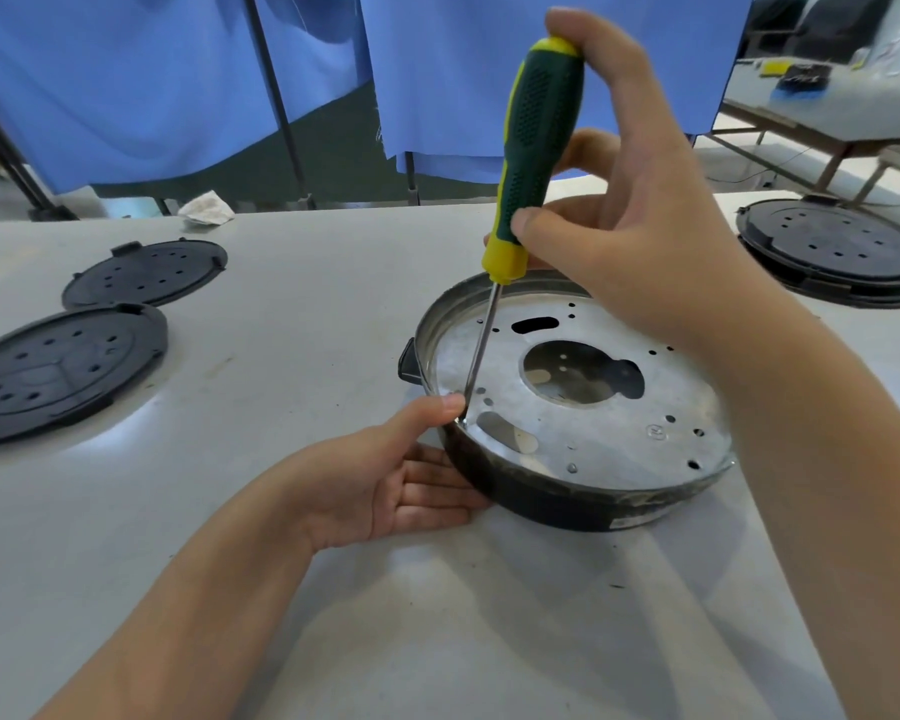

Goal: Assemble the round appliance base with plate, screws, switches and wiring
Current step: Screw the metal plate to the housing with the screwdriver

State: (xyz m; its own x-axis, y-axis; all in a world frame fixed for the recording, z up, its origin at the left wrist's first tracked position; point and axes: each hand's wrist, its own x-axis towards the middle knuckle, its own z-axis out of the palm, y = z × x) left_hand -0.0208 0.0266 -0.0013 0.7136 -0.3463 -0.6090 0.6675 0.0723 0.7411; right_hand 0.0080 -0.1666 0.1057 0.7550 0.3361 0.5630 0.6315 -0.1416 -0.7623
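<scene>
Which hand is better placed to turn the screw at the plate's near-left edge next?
Right. The right hand already grips the screwdriver, whose tip sits at the metal plate edge. The left hand is busy steadying the round base with thumb on the rim.

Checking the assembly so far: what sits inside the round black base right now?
A silver metal plate lies inside the round black base, with the screwdriver tip at its left edge. Through the plate's centre cutout, more metal shows; anything else beneath is covered.
</scene>
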